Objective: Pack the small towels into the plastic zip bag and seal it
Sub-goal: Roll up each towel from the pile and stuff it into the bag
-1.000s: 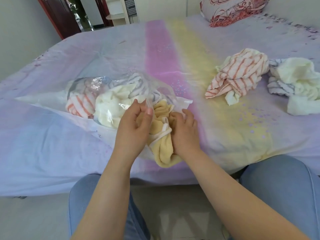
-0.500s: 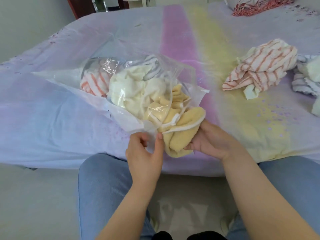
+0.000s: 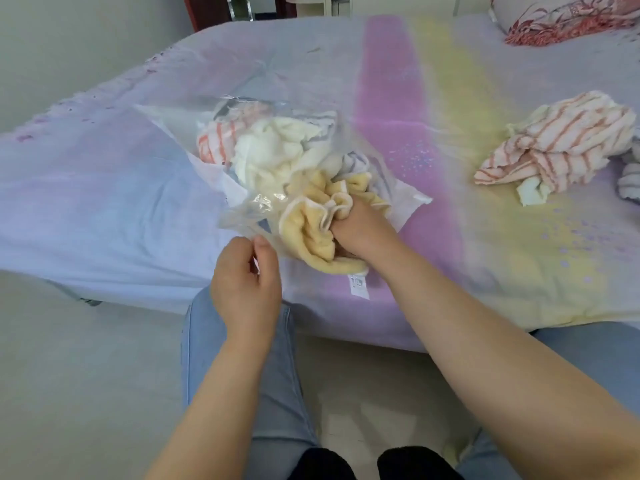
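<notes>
Head view: your left hand (image 3: 245, 282) sits just left of centre in the frame, thumb and fingertips pressed together on the near edge of the plastic bag (image 3: 263, 206), pinching the clear film at its mouth. Your right hand (image 3: 360, 230) is at centre frame, fingers curled tight into a bunched yellow towel (image 3: 311, 230), which lies half in the bag's mouth and half out, its lower fold and a white label hanging toward the near edge of the bed (image 3: 104, 188). The bag lies on the bedspread in the centre-left of the frame, mouth toward you and not sealed. Inside it, seen through the film, are a cream towel (image 3: 266, 154) in the middle, an orange-striped towel (image 3: 216, 142) at its left end and a grey-striped towel (image 3: 356, 164) to the right, touching the yellow one. At the right of the frame, well apart from the bag, a second orange-striped towel (image 3: 554, 147) lies crumpled on the bedspread, and just beside it, at the right edge, part of another pale towel (image 3: 628, 178) shows, cut off by the frame. A red-patterned pillow (image 3: 561, 15) lies in the upper right corner. Your knees in blue jeans (image 3: 239, 358) fill the lower part of the frame, close against the bed.
</notes>
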`<state>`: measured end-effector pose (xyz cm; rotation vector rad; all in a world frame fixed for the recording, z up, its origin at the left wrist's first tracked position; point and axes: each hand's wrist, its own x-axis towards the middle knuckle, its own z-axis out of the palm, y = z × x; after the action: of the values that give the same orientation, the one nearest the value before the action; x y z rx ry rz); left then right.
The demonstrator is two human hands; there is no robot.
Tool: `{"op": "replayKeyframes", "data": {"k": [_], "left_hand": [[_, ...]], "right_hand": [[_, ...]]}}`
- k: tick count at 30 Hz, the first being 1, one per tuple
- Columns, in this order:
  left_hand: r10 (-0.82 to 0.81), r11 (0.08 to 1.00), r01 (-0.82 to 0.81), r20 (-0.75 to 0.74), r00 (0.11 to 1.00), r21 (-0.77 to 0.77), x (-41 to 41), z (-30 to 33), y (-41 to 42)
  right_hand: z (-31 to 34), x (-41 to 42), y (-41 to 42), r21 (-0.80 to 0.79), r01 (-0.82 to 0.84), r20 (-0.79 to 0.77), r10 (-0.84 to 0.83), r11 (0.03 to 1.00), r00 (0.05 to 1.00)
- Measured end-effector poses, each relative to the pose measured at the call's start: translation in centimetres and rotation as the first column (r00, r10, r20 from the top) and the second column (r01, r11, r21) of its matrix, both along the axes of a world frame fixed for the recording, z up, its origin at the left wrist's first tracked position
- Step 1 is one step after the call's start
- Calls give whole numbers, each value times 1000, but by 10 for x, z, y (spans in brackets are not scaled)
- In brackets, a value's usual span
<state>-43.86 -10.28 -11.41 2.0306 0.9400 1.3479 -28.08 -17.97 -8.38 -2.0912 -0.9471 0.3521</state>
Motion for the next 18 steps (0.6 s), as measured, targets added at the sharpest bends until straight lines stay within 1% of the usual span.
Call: {"op": "replayKeyframes", "data": {"k": [1,2,3,4,5,7,9,10,12,14,15,16,18], "left_hand": [[22,994,-10,105,994,-109,-7,1,8],[48,983,-14,184,982,-182,-13,0,15],[59,973,-7,220,974,-230,-19,-2,20],[43,963,17,215,976,-270,-23,-4,22],[4,948,53,176,984,-314,-25,-8,21],[-121,895,143,77,990,-424,-24,-23,12],[-224,801,212,48,973,-560,-16,-35,1],[-251,741,230,57,966,-631,-12,-37,-2],[-295,630,261,85,952,-732,-3,-36,-2],[-347,542,290,105,932,-789,6,-33,4],[-363,510,289,102,926,-810,10,-30,6],[-360,493,279,98,928,-824,14,-28,8],[-290,503,244,105,951,-829,21,-23,10]], "right_hand": [[-1,-3,8,3,43,-3,-43,999,999],[-2,-8,15,10,74,7,-74,997,997],[-4,-14,21,24,91,9,-92,996,996],[-5,-20,27,53,101,-3,-101,993,995],[-8,-26,31,96,114,-29,-111,989,993],[-12,-36,37,207,182,-117,-160,961,980],[-13,-42,40,325,284,-226,-218,902,949],[-12,-44,40,382,326,-241,-248,865,938],[-9,-48,42,475,380,-214,-314,794,925],[-4,-49,44,522,408,-171,-376,749,910],[-3,-46,45,511,402,-155,-379,760,912],[-1,-43,47,459,375,-134,-355,805,925],[-2,-36,51,288,258,-126,-231,922,965]]}}
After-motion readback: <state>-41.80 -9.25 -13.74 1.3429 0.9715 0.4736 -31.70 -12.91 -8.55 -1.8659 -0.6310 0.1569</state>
